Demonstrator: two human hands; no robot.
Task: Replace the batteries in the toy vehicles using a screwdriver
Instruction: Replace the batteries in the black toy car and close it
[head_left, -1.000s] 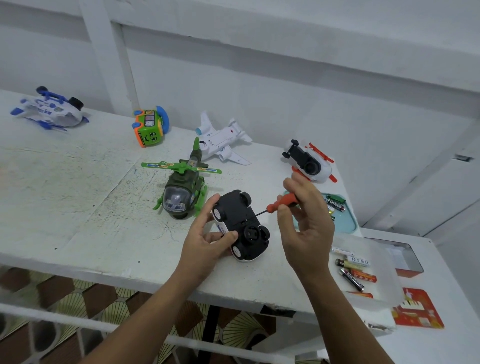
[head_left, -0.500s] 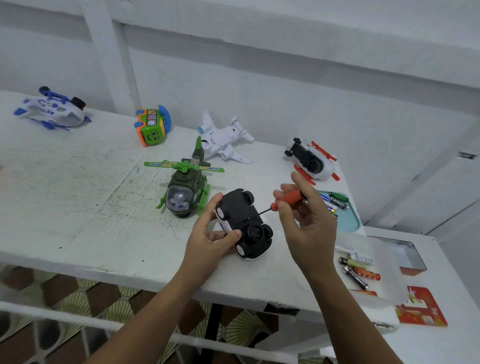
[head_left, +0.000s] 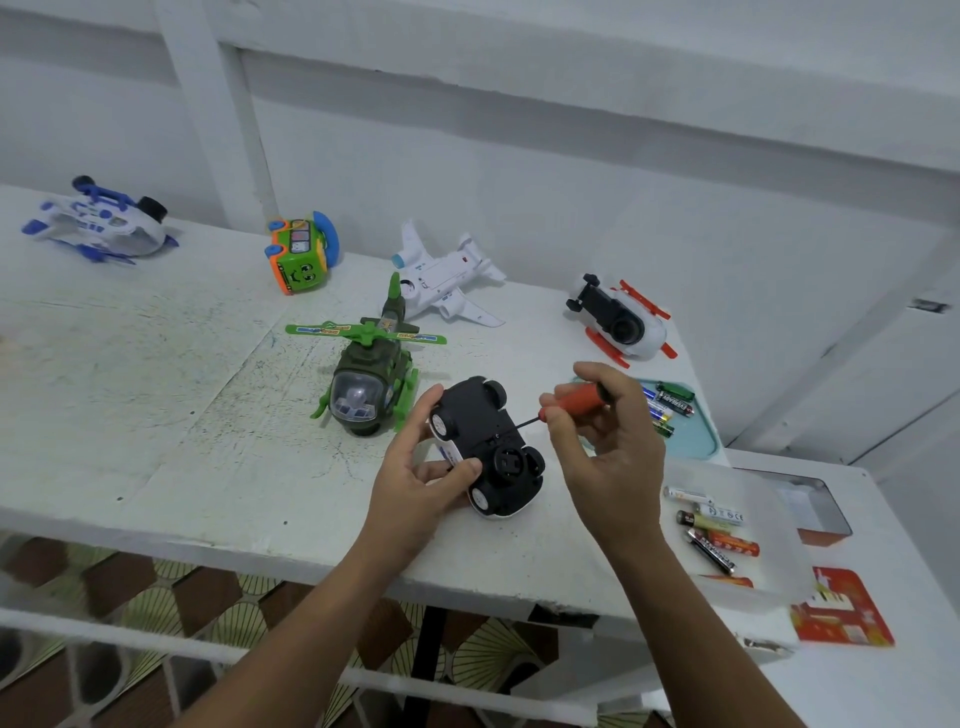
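Pinching the orange screwdriver (head_left: 577, 399) with our right hand (head_left: 610, 457), we point its tip at the upturned toy car (head_left: 483, 441), which our left hand (head_left: 418, 470) grips by the flanks at the table (head_left: 156, 415). Whether the tip meets a screw is unclear. We judge the car light, hard and slippery: hold the body, not the wheels.
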